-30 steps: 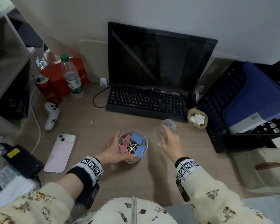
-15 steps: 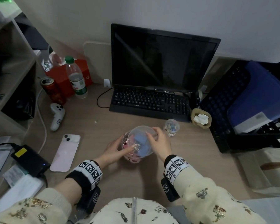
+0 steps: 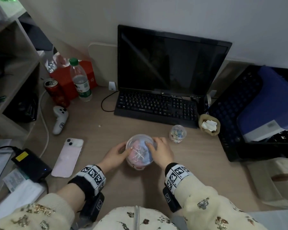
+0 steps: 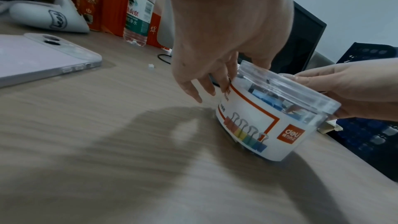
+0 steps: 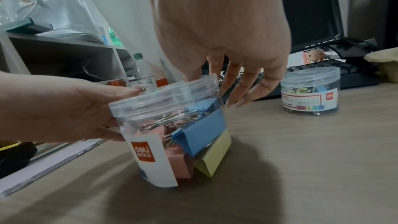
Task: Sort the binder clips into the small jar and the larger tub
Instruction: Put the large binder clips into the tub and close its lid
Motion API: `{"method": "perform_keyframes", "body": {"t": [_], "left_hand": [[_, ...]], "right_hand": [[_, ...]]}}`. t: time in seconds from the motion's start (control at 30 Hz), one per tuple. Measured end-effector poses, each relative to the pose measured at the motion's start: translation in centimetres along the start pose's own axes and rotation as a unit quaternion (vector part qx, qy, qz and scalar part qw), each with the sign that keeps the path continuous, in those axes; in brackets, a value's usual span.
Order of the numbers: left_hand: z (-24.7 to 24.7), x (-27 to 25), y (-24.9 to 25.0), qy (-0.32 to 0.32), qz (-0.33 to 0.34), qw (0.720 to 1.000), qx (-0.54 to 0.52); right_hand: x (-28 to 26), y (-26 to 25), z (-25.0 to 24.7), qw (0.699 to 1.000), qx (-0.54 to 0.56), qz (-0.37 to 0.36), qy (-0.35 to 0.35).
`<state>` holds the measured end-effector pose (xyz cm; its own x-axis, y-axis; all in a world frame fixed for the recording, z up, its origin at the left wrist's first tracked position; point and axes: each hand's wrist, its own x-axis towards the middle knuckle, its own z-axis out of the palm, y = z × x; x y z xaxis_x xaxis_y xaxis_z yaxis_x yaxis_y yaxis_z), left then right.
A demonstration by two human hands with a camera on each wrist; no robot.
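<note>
The larger tub (image 3: pixel 136 165) stands on the desk right in front of me, with its clear lid (image 3: pixel 140 141) on top. Big pink, blue and yellow binder clips (image 5: pixel 200 129) show through its wall (image 5: pixel 150 151). My left hand (image 3: pixel 115 155) grips the tub's left side (image 4: pixel 258 125). My right hand (image 3: pixel 162 151) holds the lid's right edge, with the thumb on top of the lid (image 5: pixel 163 96). The small jar (image 3: pixel 177 133), lidded and filled with little clips, stands apart to the right (image 5: pixel 310 94).
A keyboard (image 3: pixel 156 107) and a dark monitor (image 3: pixel 171 63) stand behind the tub. A pink phone (image 3: pixel 67 157), a white controller (image 3: pixel 60 119), a water bottle (image 3: pixel 81 80) and a can (image 3: pixel 54 92) lie to the left. A black crate (image 3: pixel 239 113) stands at the right.
My right hand carried the clear lid from beside the small jar over to the tub and set it on top. The left hand stayed on the tub.
</note>
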<state>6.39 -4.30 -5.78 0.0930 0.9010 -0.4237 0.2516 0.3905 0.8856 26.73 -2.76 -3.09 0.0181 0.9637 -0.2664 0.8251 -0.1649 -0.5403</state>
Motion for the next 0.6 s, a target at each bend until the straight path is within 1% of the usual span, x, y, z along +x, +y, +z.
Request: {"method": "perform_keyframes", "body": {"t": [0.1,0.2,0.3,0.53,0.6], "left_hand": [[0.2,0.1,0.2,-0.01,0.0,1.0,0.002],[0.1,0.1,0.2,0.007,0.008,1.0,0.01],[0.2,1.0,-1.0,0.017,0.014,1.0,0.012],[0.2,1.7,-0.8,0.036,0.008,0.999,0.035],[0.3,1.5,-0.2,0.031,0.005,0.999,0.04]], "right_hand": [[0.3,0.1,-0.1,1.0,0.002,0.012,-0.008],[0.7,0.2,-0.2,1.0,0.009,0.02,-0.017],[0.9,0.2,-0.3,1.0,-0.007,0.02,-0.02],[0.6,0.1,-0.3,0.999,-0.028,0.034,-0.017],[0.3,-0.1,-0.5,0.998,-0.056,0.03,-0.016]]}}
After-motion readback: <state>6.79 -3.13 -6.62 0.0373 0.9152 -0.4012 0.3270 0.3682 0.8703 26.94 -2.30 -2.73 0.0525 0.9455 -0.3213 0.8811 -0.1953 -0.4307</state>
